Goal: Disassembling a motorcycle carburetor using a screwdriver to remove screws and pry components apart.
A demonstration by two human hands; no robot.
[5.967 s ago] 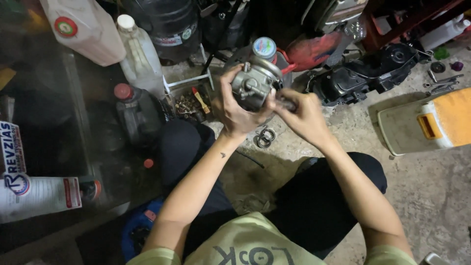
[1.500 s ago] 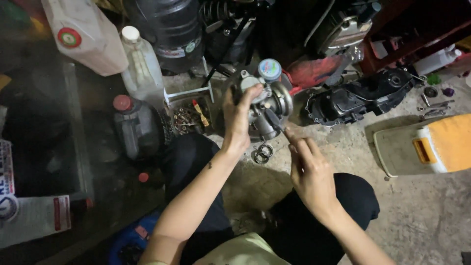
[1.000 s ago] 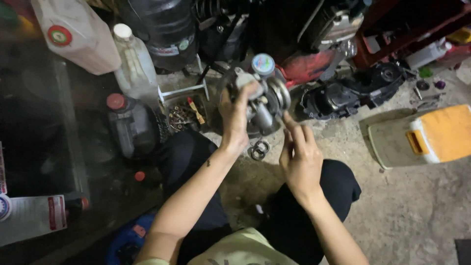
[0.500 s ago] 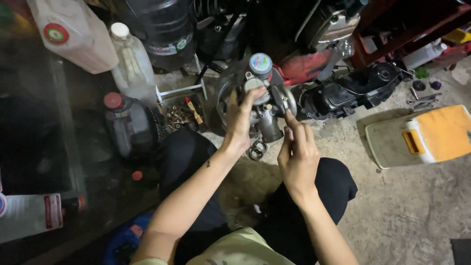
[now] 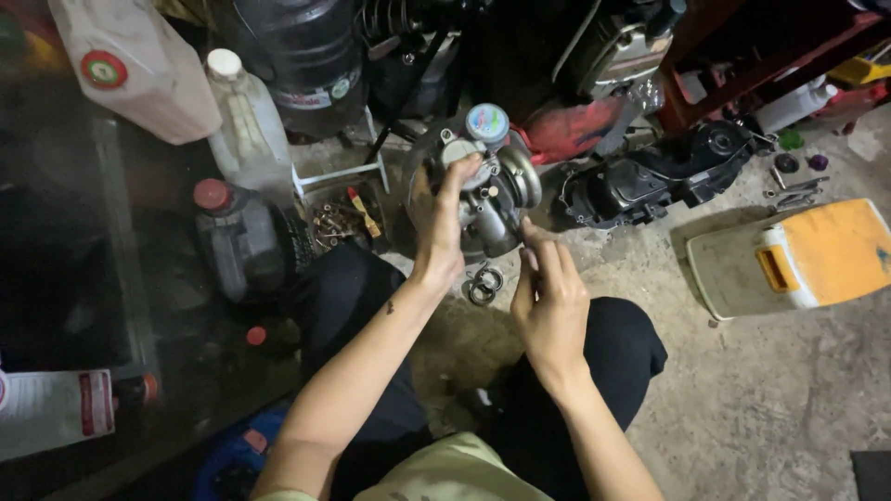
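Left hand [image 5: 444,232] grips a metal carburetor [image 5: 492,199]; right hand [image 5: 549,297] touches its underside.

Upper left: white jug [image 5: 139,65] with a round red-green label [image 5: 104,69]. Lower left: white carton [image 5: 51,413] (red stripe). Black drum's label [image 5: 316,95] at top.

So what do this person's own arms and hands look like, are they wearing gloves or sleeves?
No gloves: both the left hand and the right hand are bare, and no rings or watch show. The forearms are uncovered to the elbows. A small dark mark, perhaps a tattoo, sits on the left forearm near the wrist. Below, the pale yellow-green shirt and black trousers show.
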